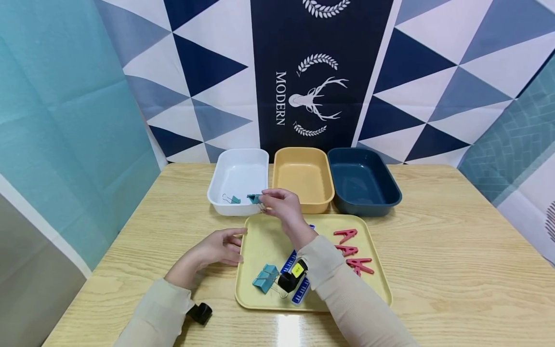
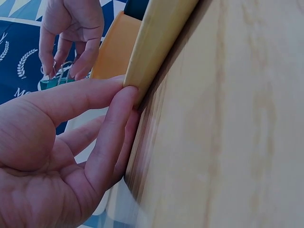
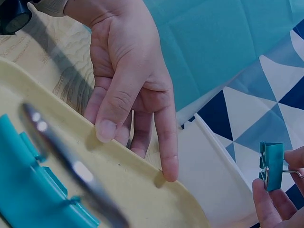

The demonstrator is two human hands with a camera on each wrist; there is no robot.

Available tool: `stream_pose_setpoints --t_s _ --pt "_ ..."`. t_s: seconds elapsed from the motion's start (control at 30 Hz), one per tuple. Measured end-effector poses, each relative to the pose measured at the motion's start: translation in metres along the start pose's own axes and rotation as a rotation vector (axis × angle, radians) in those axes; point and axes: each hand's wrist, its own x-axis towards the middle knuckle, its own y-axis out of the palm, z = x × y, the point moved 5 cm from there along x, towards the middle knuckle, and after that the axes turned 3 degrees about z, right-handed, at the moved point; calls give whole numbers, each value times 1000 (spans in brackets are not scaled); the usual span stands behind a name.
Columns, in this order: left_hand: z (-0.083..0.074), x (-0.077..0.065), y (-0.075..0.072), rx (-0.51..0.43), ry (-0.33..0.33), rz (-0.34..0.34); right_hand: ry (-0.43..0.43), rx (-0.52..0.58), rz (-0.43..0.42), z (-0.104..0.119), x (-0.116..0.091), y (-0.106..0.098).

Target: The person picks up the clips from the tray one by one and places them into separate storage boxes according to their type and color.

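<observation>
My right hand (image 1: 282, 205) pinches a teal binder clip (image 1: 254, 198) by its wire handles, above the front rim of the white bin (image 1: 238, 209). Another small teal binder clip (image 1: 234, 199) lies inside that bin. At the left edge of the yellow tray (image 1: 260, 231), my left hand (image 1: 218, 248) touches the rim with loosely extended fingers (image 3: 166, 137). On the tray lie a larger teal binder clip (image 1: 266, 278), blue strip-like pieces (image 1: 300, 291) partly hidden by my right arm, and several red clothespins (image 1: 359, 264).
A yellow-orange bin (image 1: 303, 208) and a dark blue bin (image 1: 366, 209) stand right of the white one, behind the tray. All rest on a wooden table (image 1: 442, 250). A patterned cloth (image 1: 208, 72) hangs behind. Each wrist wears a black camera (image 1: 200, 313).
</observation>
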Motion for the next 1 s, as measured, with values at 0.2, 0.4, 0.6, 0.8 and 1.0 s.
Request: stream_pose_setpoints --t_s 0.2,0.4,0.6,0.8,1.0 --pt "0 0 0 -16 1 4 9 29 -1 0 4 3" --pt "0 1 0 -2 -4 0 16 48 -14 1 9 6" --pt "0 0 -2 -4 -6 7 -2 94 -7 3 12 13" --pt "1 -1 -2 -8 -3 11 -12 77 -3 3 15 18" --pt "1 0 -3 -1 1 12 -5 58 -14 5 20 19"
